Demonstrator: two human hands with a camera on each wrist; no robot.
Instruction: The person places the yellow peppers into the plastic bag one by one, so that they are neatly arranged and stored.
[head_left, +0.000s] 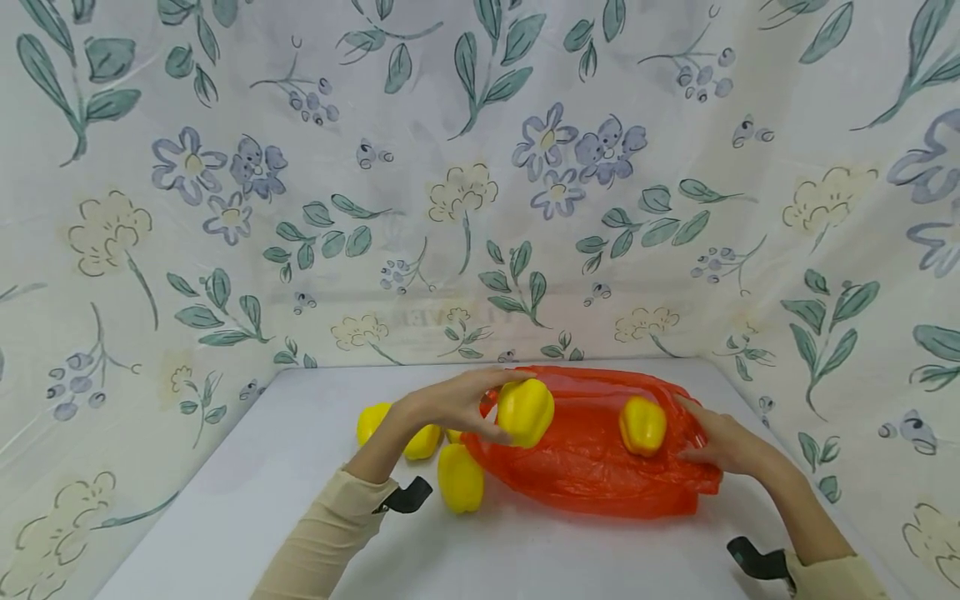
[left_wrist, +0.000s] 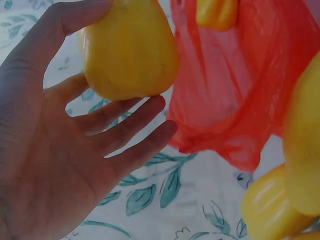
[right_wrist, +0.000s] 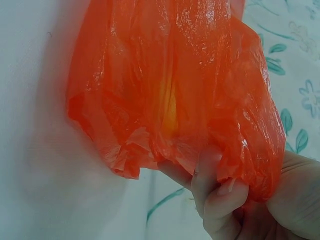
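Inward reach both hands (head_left: 453,404) (head_left: 722,442), left pinching a pepper (head_left: 527,414), right gripping a red bag (head_left: 585,477).

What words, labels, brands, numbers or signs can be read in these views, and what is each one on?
None can be read with certainty.
Flowered cloth: faint marks like lettering, low down in the head view, perhaps including "VER"; too faint to confirm.
Red bag: no text seen on the parts that show.
Yellow pepper in the left hand: no label or sticker seen.
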